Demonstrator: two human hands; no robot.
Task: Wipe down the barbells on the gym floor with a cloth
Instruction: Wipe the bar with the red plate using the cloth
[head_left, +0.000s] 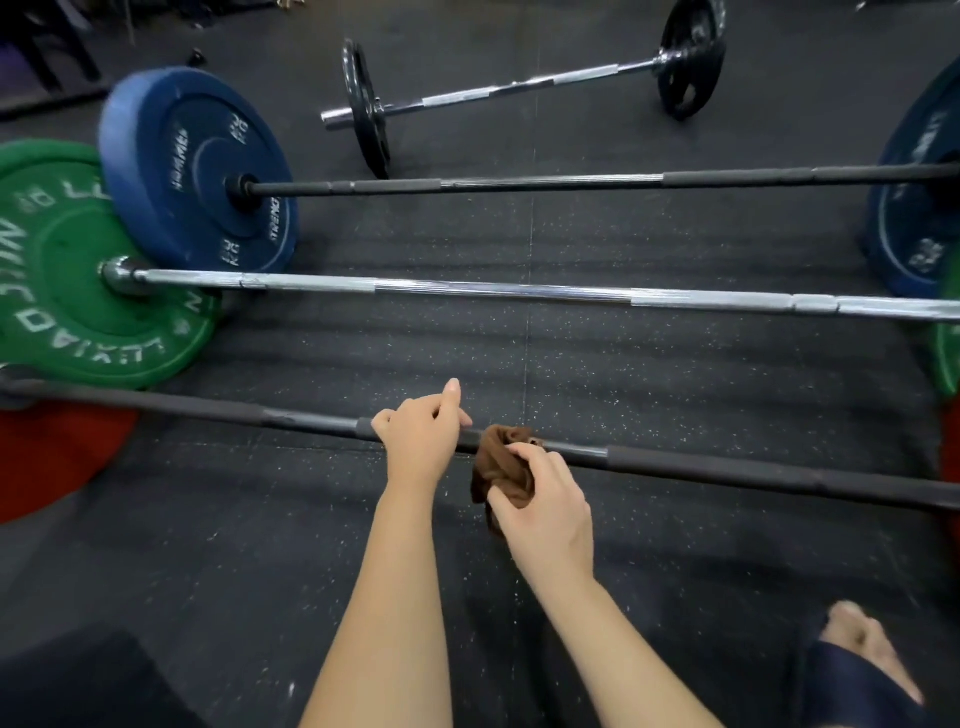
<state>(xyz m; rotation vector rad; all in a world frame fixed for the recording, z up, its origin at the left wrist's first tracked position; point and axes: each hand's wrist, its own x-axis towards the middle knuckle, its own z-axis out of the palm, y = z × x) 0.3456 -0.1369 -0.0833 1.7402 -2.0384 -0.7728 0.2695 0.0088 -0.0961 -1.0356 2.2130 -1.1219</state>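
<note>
While the left hand (421, 441) curls over the nearest barbell (727, 470), low centre of the frame, one finger lifted, the right hand (545, 501) grips a bunched brown cloth (498, 465) against the same shaft, just right of the left. Cloth wadded, part hanging below the bar.

Risks, as judged:
- The wad meets mostly the near face, so the far side may go unwiped.
- A slack grip could drop it onto the rubber floor (623, 374), where it would pick up grit.
- The bar may roll on its plates if the steadying hand lets go.

Chrome barbell (467, 287) mid-frame and two more in the upper half lie well apart, probably still to do.
</note>
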